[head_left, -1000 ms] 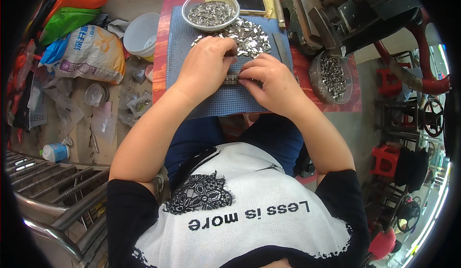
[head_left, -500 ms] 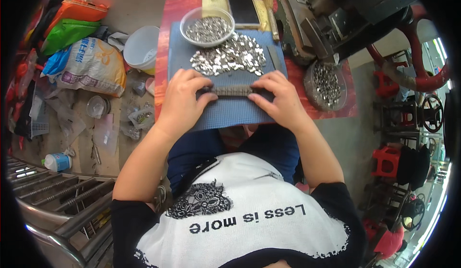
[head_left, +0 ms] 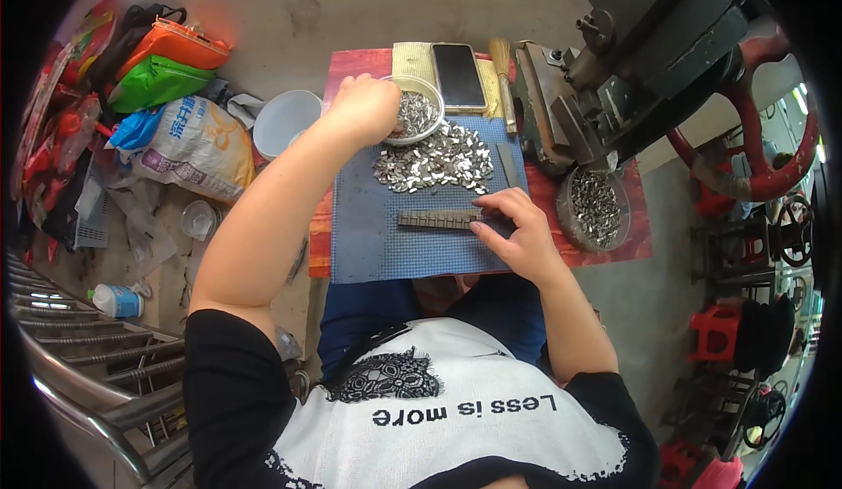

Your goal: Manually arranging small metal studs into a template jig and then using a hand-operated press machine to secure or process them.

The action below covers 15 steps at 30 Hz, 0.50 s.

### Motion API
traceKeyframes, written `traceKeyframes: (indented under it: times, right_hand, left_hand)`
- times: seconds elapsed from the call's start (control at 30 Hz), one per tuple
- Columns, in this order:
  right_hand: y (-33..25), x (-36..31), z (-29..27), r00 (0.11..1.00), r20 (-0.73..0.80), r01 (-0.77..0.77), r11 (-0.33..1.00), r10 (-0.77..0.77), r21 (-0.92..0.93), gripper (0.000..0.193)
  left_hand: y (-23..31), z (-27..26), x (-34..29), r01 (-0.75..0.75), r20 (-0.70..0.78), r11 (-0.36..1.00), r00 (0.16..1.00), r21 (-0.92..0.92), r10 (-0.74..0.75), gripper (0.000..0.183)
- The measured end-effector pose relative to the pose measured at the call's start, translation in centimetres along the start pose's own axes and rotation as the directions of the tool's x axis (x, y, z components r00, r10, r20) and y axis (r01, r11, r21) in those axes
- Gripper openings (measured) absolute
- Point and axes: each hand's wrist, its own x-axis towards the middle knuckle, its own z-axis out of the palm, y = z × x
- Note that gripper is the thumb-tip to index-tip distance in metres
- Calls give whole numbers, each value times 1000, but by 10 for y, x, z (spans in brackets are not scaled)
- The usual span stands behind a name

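A grey metal bar with cross lines (head_left: pixel 436 219) lies crosswise on the blue ribbed mat (head_left: pixel 368 248). My right hand (head_left: pixel 519 235) grips its right end, thumb in front and fingers behind; a dark part shows beneath the palm. My left hand (head_left: pixel 364 110) is curled over the left side of a round translucent bowl (head_left: pixel 436 94) of small metal pieces (head_left: pixel 417 114). Its fingertips dip among the pieces, and what they hold is hidden. In front of the bowl, a loose heap of shiny metal pieces (head_left: pixel 438 160) is spread on the mat.
Behind the mat lie a phone (head_left: pixel 460 77) and a brush (head_left: pixel 501 59). A flat metal strip (head_left: pixel 508 166) rests right of the heap. A second tub of pieces (head_left: pixel 595 208) stands below the dark machine (head_left: pixel 579 94). Bags (head_left: pixel 189 151) and a white bucket (head_left: pixel 285 121) are at left.
My left hand has let go of the bar's left end and moved up into the bowl. My right hand stays on the bar. The view has tilted, shifting the table lower.
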Motion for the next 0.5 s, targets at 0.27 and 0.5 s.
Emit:
traceKeyframes:
  times: [0.27,0.5]
  right_hand:
    - [-4,35,-15,997,-39,63,998,-64,-22,25]
    - [-8,117,3,986,-125,108,993,-114,-51,16]
  left_hand:
    - [1,27,2,-98,-227,930,974,-354,16,30]
    - [-4,41,5,-163,-362,900,932,-403,7,24]
